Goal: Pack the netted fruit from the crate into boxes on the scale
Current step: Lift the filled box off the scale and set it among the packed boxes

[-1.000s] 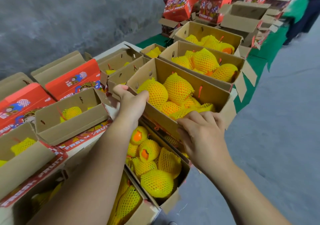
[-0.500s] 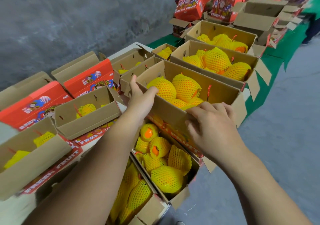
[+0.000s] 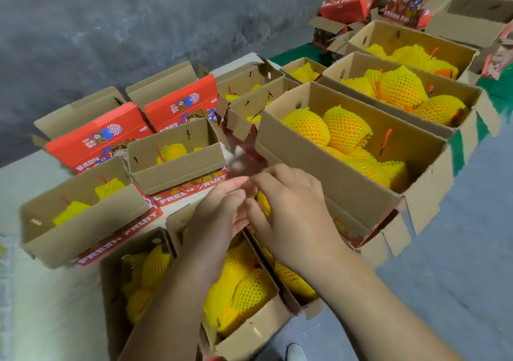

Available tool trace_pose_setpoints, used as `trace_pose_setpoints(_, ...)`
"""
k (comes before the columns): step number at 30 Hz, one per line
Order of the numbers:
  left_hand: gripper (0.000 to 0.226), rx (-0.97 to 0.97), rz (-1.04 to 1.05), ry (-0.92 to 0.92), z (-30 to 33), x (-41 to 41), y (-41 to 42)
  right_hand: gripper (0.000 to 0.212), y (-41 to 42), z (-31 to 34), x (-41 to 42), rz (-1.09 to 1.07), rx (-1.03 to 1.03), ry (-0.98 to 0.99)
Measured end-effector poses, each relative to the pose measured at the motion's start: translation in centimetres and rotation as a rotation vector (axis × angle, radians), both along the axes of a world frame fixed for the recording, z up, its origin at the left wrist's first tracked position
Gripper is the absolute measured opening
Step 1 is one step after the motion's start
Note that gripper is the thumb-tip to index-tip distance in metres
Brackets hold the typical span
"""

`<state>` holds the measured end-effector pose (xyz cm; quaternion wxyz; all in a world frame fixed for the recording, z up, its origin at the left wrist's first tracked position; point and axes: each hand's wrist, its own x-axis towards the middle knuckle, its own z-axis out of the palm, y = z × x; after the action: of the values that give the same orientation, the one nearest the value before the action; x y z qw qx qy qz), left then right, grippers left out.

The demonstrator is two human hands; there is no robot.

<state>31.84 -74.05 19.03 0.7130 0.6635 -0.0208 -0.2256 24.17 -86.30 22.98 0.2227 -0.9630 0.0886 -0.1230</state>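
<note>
**A:** From the head camera, where are the hands?

**B:** Left hand (image 3: pixel 222 210) and right hand (image 3: pixel 288 210) meet, fingertips together, over fruit in the near boxes (image 3: pixel 249 333). What they pinch, if anything, is blurred; I cannot tell.

**A:** And the netted fruit (image 3: pixel 308 130)?

**B:** In the long box (image 3: pixel 327 171) just beyond the right hand, running away rightward. The right hand is nearer.

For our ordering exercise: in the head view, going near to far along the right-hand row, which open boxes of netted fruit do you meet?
Box under the hands → big box just beyond them → box behind it → farthest fruit box.
</note>
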Motion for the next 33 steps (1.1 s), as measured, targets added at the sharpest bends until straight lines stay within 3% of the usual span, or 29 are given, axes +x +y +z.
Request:
trace_pose_setpoints(3,0.038,-0.039,0.176,0.081,-2.1,0.2,6.4,0.028,4.3,-2.0,2.4,0.151,0.067,0.083)
trace_pose_setpoints(5,0.030,-0.038,0.345,0.120,-3.5,0.1,12.0,0.030,7.7,-3.5,4.0,0.239,0.160,0.128)
trace_pose_setpoints(7,0.025,0.023,0.483,0.128,-4.5,-0.3,18.4,0.031,11.5,-4.8,5.6,0.309,0.225,0.154)
trace_pose_setpoints(11,0.034,0.201,0.665,0.069,-6.4,0.8,28.9,0.030,20.1,-7.3,9.2,0.382,0.292,0.199)
trace_pose_setpoints(13,0.032,0.365,0.591,-0.002,-7.5,3.1,31.7,0.036,24.1,-8.7,11.6,0.404,0.289,0.232)
trace_pose_setpoints(15,0.016,0.477,0.445,-0.060,-8.9,6.9,33.8,0.047,27.7,-10.3,14.1,0.409,0.246,0.257)
trace_pose_setpoints(16,0.022,0.587,0.365,-0.112,-9.5,9.1,34.5,0.053,29.0,-11.2,15.2,0.400,0.209,0.282)
trace_pose_setpoints(20,0.065,1.375,-0.037,-0.593,-12.1,17.4,38.2,0.059,31.3,-15.5,18.2,0.302,0.047,0.354)
trace_pose_setpoints(22,0.061,1.583,-0.200,-0.689,-13.1,19.6,40.0,0.059,31.3,-17.3,18.1,0.243,-0.080,0.286)
trace_pose_setpoints(25,0.036,1.653,-0.257,-0.800,-13.6,20.0,40.0,0.070,31.1,-18.5,18.0,0.194,-0.125,0.182)
trace_pose_setpoints(28,0.020,1.653,-0.297,-0.750,-13.6,17.9,38.1,0.088,31.8,-18.1,18.7,0.202,-0.179,0.172)
trace_pose_setpoints(30,0.023,1.646,-0.355,-0.734,-14.7,15.2,36.2,0.096,32.4,-18.1,19.3,0.226,-0.231,0.213)
trace_pose_setpoints(32,0.022,1.626,-0.424,-0.714,-15.6,11.9,35.2,0.085,32.7,-18.4,19.5,0.230,-0.313,0.350)
trace_pose_setpoints(33,0.019,1.607,-0.427,-0.707,-15.7,10.4,35.4,0.068,32.8,-18.6,19.7,0.228,-0.373,0.398)
